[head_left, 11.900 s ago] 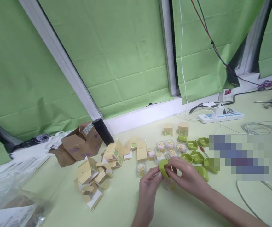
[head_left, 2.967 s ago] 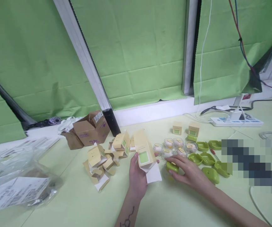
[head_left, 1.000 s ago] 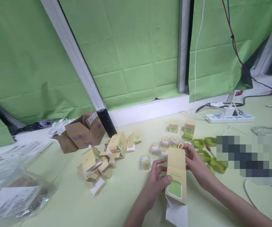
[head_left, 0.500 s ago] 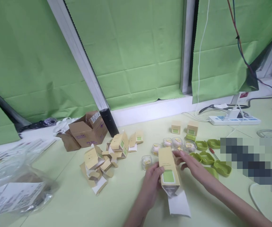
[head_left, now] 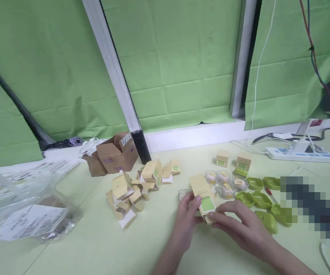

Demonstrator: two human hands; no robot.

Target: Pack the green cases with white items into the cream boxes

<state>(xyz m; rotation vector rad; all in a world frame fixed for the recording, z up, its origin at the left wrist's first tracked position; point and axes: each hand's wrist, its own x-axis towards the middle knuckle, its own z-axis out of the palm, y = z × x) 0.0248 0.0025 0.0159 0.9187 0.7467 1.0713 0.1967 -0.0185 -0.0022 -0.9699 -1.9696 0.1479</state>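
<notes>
A small tan cardboard box (head_left: 201,188) with a green square on its face is tilted between my hands over the table. My left hand (head_left: 185,218) grips its left side, thumb across the front. At the near end of the box, my right hand (head_left: 241,225) pinches the end flap, with its fingers closed. Just behind the box sit several clear containers (head_left: 227,190) with pale pink contents and yellow labels; another clear container (head_left: 182,194) is partly hidden by my left hand. Several olive-green moulded trays (head_left: 261,199) lie to the right.
Opened tan boxes (head_left: 124,187) are piled on the left, before a brown carton (head_left: 116,154) and a black cylinder (head_left: 141,147). Two small boxes (head_left: 222,158) stand at the back. A power strip (head_left: 302,154), a red-handled tool (head_left: 270,194) and a plastic bag (head_left: 35,217) also lie here.
My right hand has moved from the box's upper right side to its near end. The white flap that hung out there is now folded up out of sight. The view has shifted left.
</notes>
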